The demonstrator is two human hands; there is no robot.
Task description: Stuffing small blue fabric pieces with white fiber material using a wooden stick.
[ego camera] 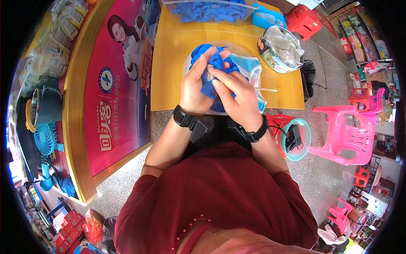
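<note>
Blue fabric point(216, 60) is gathered between both hands above the table. My left hand point(196, 84) cups it from the left, palm up, with the fingers curled behind it. My right hand point(237, 92) pinches its middle with thumb and forefinger, beside a small greyish patch point(210, 73) that I cannot identify. Below the hands, more bunched blue fabric point(198, 50) lies in a round, clear plastic dish point(187, 65). What looks like a light-blue and white face mask point(249, 65) rests at the dish's right side. A thin pale stick point(266, 90) pokes out past my right hand.
On the yellow table point(171, 85) stand a clear bin point(250, 17) of blue fabric, a blue container point(268, 19) and a tin point(269, 58) lined with plastic. A counter point(74, 104) borders the left. A teal basket point(306, 143) and pink chair point(349, 133) are right.
</note>
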